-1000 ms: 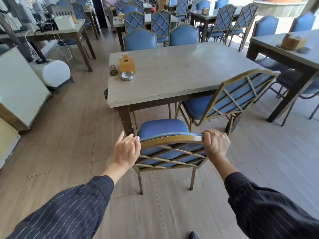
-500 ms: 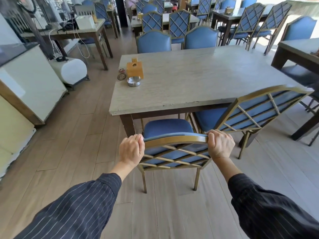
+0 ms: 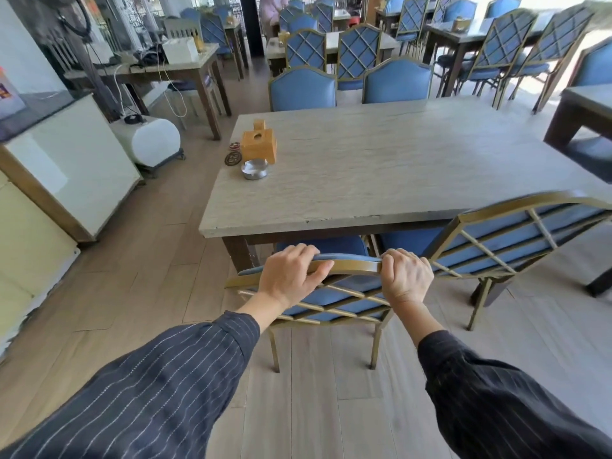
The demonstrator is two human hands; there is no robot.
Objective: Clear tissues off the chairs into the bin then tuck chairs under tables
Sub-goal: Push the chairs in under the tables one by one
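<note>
Gripping: chair [image 3: 331,294] top rail, both hands clenching it
Chair: standing at table [image 3: 381,180] near edge, seat front lying under the tabletop
Left hand [image 3: 289,276]: fingers curling over the rail
Right hand [image 3: 407,276]: fingers wrapping the rail
Second chair [image 3: 516,236]: sitting angled, right of gripped chair
Ashtray [image 3: 254,168]: resting on table's left end

Blue padded chair [image 3: 331,293] with gold lattice frame. Pale grey, faintly veined worktop [image 3: 381,167] on dark brown legs. Orange-tan wooden holder [image 3: 258,144]; silvery ashtray [image 3: 254,168]. Dark navy sleeves [image 3: 172,385], thin white pinstripes. Light wood-plank floor [image 3: 314,409]. White cylinder [image 3: 149,140] at left.
</note>
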